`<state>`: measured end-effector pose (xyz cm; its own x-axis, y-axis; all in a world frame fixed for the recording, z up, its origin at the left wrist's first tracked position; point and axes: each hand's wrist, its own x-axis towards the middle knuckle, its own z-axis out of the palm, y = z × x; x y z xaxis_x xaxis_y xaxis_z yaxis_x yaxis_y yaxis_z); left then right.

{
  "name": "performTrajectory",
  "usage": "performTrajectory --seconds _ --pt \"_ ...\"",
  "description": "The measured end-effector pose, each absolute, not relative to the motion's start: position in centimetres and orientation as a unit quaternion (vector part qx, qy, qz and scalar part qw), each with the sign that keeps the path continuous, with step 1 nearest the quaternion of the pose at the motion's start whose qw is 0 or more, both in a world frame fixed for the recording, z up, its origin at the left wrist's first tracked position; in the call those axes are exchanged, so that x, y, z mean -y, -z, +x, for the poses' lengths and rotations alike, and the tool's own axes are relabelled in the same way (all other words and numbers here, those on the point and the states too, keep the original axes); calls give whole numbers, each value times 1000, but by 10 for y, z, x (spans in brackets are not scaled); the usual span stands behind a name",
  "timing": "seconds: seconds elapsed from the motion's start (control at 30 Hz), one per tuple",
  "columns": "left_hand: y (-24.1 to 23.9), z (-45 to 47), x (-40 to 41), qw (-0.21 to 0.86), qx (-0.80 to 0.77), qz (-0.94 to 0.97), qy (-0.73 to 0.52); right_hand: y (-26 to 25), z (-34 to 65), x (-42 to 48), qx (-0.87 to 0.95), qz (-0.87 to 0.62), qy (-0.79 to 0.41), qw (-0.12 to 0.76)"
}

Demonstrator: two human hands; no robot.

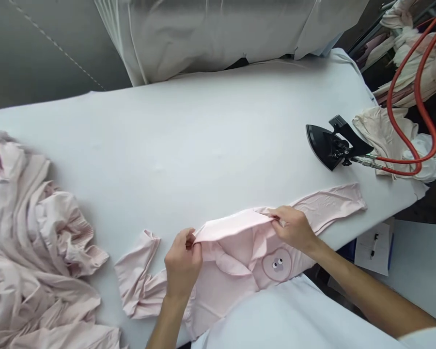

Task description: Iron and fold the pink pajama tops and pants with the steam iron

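Note:
A pale pink long-sleeved shirt [221, 288] lies at the near edge of the white-covered table, against my body. It has a collar and a round patch [277, 264] with two eyes. My left hand [184, 261] pinches the shirt's upper edge on the left, and my right hand [292, 228] pinches the same edge farther right. Between them the edge is lifted and stretched. One sleeve [336, 203] extends flat to the right; the other sleeve [140, 276] lies bent and crumpled on the left.
A black iron [334, 143] with red hoses [417, 92] rests at the right of the table [189, 140]. A heap of pink garments [32, 252] covers the left end. White cloths [385, 128] lie behind the iron. Paper with a pen [374, 245] is at the lower right.

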<state>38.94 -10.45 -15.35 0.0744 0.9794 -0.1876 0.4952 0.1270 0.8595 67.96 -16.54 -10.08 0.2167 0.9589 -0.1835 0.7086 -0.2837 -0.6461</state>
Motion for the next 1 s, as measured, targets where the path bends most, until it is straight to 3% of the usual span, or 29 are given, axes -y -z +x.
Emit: performTrajectory --seconds 0.13,0.23,0.33,0.4,0.5,0.57,0.63,0.8,1.0 --pt "148 391 78 750 -572 277 -185 117 676 150 269 -742 -524 322" --pt "142 402 64 809 -559 137 -121 128 667 134 189 -765 -528 317" --pt "139 413 71 722 -642 185 -177 125 660 129 218 -820 -420 322" --pt "139 415 83 569 -701 350 -250 119 658 132 356 -825 -298 321" --pt "142 415 98 322 -676 624 -225 114 657 135 650 -708 -172 215" --pt "145 415 99 257 -617 730 -144 116 660 129 745 -635 -164 120" --pt "145 414 92 256 -582 764 -109 120 665 118 767 -615 -167 67" --pt "140 414 68 441 -528 713 -134 122 666 97 788 -573 -220 49" --pt "133 410 64 389 -502 765 -105 125 660 98 760 -626 -177 25"
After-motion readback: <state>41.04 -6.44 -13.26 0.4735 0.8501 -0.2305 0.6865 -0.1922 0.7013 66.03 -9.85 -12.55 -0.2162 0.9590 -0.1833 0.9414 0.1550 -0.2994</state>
